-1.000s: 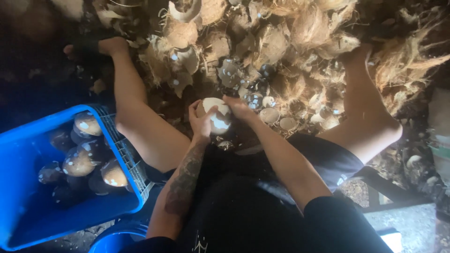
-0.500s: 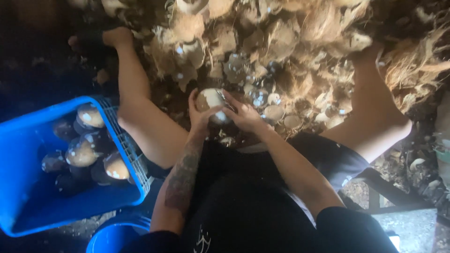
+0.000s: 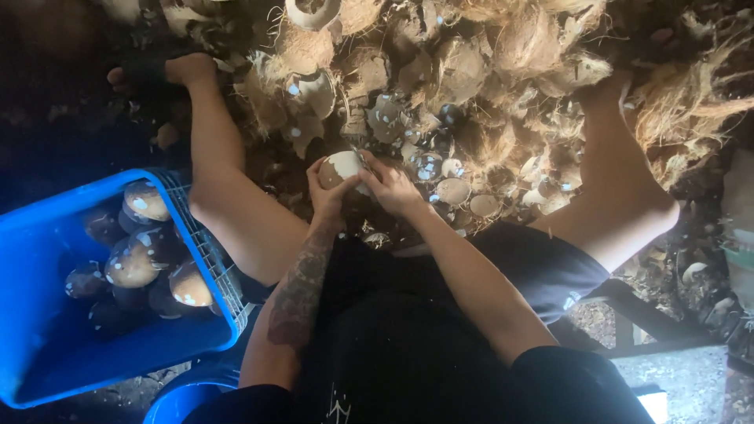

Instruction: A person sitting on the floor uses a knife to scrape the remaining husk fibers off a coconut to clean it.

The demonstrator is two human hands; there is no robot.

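Near us, at left: blue crate with dark husked coconuts inside. Between our knees, left hand and right hand both in closed grip on one pale coconut (left cups its side, right fingers wrap over top). Just beyond, touching distance: heap of coconut husks and broken shells on floor.

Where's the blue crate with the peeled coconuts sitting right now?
In the head view the blue crate sits low on the left, beside the person's left knee, well apart from the left hand and right hand holding a coconut.
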